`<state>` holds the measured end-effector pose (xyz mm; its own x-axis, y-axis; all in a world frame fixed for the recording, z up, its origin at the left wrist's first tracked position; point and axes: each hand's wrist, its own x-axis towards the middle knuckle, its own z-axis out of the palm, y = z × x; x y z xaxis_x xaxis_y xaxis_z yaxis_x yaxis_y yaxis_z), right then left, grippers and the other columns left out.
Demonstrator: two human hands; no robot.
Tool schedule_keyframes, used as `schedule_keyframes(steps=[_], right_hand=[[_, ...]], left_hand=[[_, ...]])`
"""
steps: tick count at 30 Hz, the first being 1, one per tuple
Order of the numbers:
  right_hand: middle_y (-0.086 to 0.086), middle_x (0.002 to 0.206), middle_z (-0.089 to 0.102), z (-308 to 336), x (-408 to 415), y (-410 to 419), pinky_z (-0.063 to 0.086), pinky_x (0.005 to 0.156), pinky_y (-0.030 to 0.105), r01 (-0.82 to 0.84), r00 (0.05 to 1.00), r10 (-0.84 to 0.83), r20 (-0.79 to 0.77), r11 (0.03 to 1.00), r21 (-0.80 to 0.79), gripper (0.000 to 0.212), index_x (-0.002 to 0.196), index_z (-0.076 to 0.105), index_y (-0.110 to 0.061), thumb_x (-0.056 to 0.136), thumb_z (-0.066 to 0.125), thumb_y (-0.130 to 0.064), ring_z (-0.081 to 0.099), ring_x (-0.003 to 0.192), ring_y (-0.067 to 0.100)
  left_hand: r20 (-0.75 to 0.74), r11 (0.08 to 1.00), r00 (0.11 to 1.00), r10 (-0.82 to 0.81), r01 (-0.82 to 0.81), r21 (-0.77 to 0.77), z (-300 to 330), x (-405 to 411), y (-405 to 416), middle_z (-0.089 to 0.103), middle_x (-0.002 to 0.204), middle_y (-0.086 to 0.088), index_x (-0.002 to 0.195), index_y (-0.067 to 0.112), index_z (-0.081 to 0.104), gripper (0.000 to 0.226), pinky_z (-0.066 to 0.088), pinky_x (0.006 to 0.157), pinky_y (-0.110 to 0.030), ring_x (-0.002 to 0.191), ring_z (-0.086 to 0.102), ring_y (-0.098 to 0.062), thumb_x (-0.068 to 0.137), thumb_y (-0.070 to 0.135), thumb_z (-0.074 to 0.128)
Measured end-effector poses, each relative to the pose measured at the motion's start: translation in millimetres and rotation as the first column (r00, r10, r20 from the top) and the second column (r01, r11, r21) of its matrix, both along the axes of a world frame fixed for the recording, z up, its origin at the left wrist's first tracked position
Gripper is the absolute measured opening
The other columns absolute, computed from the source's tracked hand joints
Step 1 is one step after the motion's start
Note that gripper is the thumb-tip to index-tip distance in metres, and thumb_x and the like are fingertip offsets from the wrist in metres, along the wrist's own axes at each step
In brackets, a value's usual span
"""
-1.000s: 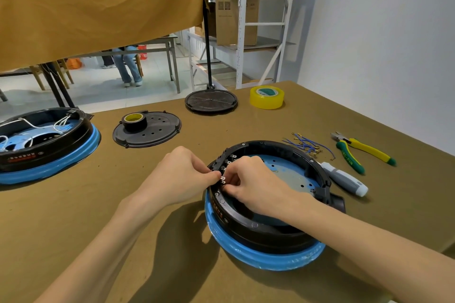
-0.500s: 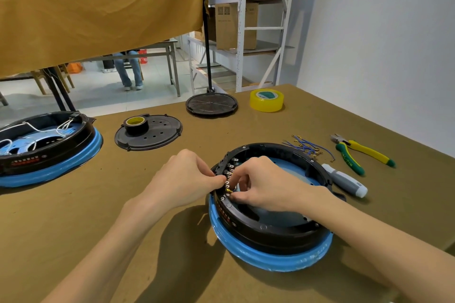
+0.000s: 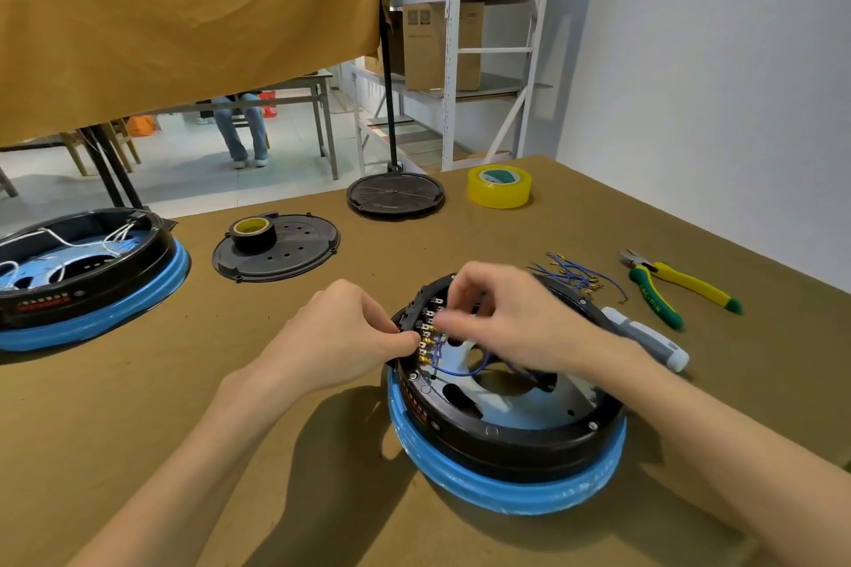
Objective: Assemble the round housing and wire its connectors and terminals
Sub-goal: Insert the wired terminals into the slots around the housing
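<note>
Hands [image 3: 414,331] pinching at housing [image 3: 506,442] terminals [image 3: 426,336]; pliers [image 3: 681,290] lettering unreadable.

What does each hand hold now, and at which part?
The left hand grips the round housing at its left rim, by the terminals. The right hand is blurred; its hold cannot be told.

A yellow tape roll [image 3: 499,186] sits near the table's far edge, green-and-yellow pliers [image 3: 677,288] lie at right, and cardboard boxes [image 3: 442,46] fill the shelving behind.
</note>
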<state>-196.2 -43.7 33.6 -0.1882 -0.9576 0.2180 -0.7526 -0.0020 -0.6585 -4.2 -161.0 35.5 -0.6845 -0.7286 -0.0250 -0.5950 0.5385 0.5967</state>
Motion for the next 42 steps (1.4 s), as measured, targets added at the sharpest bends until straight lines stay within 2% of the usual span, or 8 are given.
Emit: schedule_keyframes(steps=[3, 8, 12, 15, 22, 32, 36, 42], right_hand=[[-0.008, 0.082, 0.068, 11.4, -18.8, -7.3, 0.048, 0.067, 0.023, 0.149, 0.987, -0.151, -0.056, 0.988, -0.039, 0.014, 0.089, 0.068, -0.024, 0.095, 0.070, -0.036, 0.061, 0.072, 0.004], [-0.004, 0.106, 0.068, -0.5, -8.6, -20.0, 0.053, 0.084, 0.033, 0.047, 0.959, 0.021, -0.282, 0.972, 0.231, 0.028, 0.115, 0.070, -0.018, 0.095, 0.069, -0.038, 0.063, 0.094, 0.014], [0.005, 0.093, 0.077, -3.3, -11.3, -30.4, 0.057, 0.074, 0.031, 0.085, 0.995, -0.066, -0.073, 0.953, 0.291, 0.019, 0.105, 0.077, -0.011, 0.095, 0.069, -0.026, 0.069, 0.078, 0.014], [0.007, 0.074, 0.069, 0.5, -15.7, -39.6, 0.045, 0.051, 0.024, 0.058, 0.980, -0.134, 0.145, 0.896, 0.439, 0.021, 0.100, 0.077, -0.003, 0.096, 0.069, -0.022, 0.055, 0.056, 0.012], [-0.003, 0.060, 0.051, 13.1, -21.0, -53.3, 0.036, 0.048, 0.023, -0.089, 0.932, -0.173, 0.319, 0.743, 0.664, 0.011, 0.089, 0.070, -0.013, 0.097, 0.070, -0.021, 0.043, 0.046, 0.010], [-0.005, 0.053, 0.039, 12.8, -28.5, -56.0, 0.043, 0.051, 0.022, -0.216, 0.901, -0.132, 0.413, 0.689, 0.691, 0.012, 0.085, 0.068, -0.011, 0.097, 0.070, -0.013, 0.046, 0.046, 0.010], [-0.005, 0.049, 0.047, 16.8, -25.2, -58.5, 0.053, 0.056, 0.026, -0.192, 0.918, -0.129, 0.376, 0.684, 0.704, 0.007, 0.092, 0.071, -0.007, 0.096, 0.071, -0.012, 0.056, 0.049, 0.014], [-0.004, 0.055, 0.056, 19.3, -22.6, -63.3, 0.054, 0.056, 0.027, -0.136, 0.940, -0.141, 0.310, 0.678, 0.723, 0.008, 0.097, 0.074, -0.007, 0.094, 0.074, -0.014, 0.062, 0.052, 0.014]], left_hand=[[0.003, 0.999, 0.999, 0.038, -0.038, 0.014, -3.6, -3.1, -0.6, 0.074, 0.068, 0.006, 0.073, 0.028, 0.079, 0.031, 0.062, 0.067, -0.037, 0.071, 0.070, -0.012, 0.083, 0.056, 0.073], [-0.016, 0.995, 0.995, 0.097, -0.097, -0.021, -14.7, -8.8, 1.0, 0.066, 0.089, 0.015, 0.107, 0.029, 0.060, 0.038, 0.057, 0.066, -0.025, 0.081, 0.065, -0.001, 0.087, 0.061, 0.067], [-0.065, 1.000, 0.998, 0.007, -0.007, -0.008, -12.1, -8.1, 3.1, 0.066, 0.090, 0.026, 0.121, 0.034, 0.071, 0.033, 0.046, 0.058, -0.005, 0.080, 0.065, 0.009, 0.094, 0.052, 0.064], [-0.095, 1.000, 0.995, -0.011, 0.013, 0.017, -12.3, -8.3, 4.9, 0.070, 0.098, 0.023, 0.128, 0.031, 0.071, 0.036, 0.054, 0.069, -0.013, 0.088, 0.067, 0.006, 0.096, 0.046, 0.064], [-0.104, 0.997, 0.994, -0.021, 0.029, 0.071, -11.7, -7.9, 4.7, 0.077, 0.087, 0.012, 0.096, 0.045, 0.073, 0.009, 0.064, 0.079, -0.045, 0.088, 0.074, -0.011, 0.096, 0.044, 0.064], [-0.077, 0.998, 0.997, -0.030, 0.034, 0.058, -12.6, -8.1, 5.1, 0.078, 0.094, -0.001, 0.089, 0.041, 0.072, 0.013, 0.061, 0.086, -0.049, 0.093, 0.074, -0.023, 0.095, 0.048, 0.062], [-0.071, 0.997, 0.997, -0.022, 0.027, 0.077, -11.6, -7.8, 5.4, 0.077, 0.101, -0.011, 0.096, 0.028, 0.078, 0.024, 0.059, 0.089, -0.050, 0.098, 0.072, -0.029, 0.095, 0.046, 0.063], [-0.093, 0.996, 0.995, -0.017, 0.025, 0.083, -12.4, -8.0, 6.9, 0.077, 0.101, -0.009, 0.086, 0.038, 0.073, 0.016, 0.061, 0.085, -0.048, 0.096, 0.072, -0.028, 0.095, 0.046, 0.063]])
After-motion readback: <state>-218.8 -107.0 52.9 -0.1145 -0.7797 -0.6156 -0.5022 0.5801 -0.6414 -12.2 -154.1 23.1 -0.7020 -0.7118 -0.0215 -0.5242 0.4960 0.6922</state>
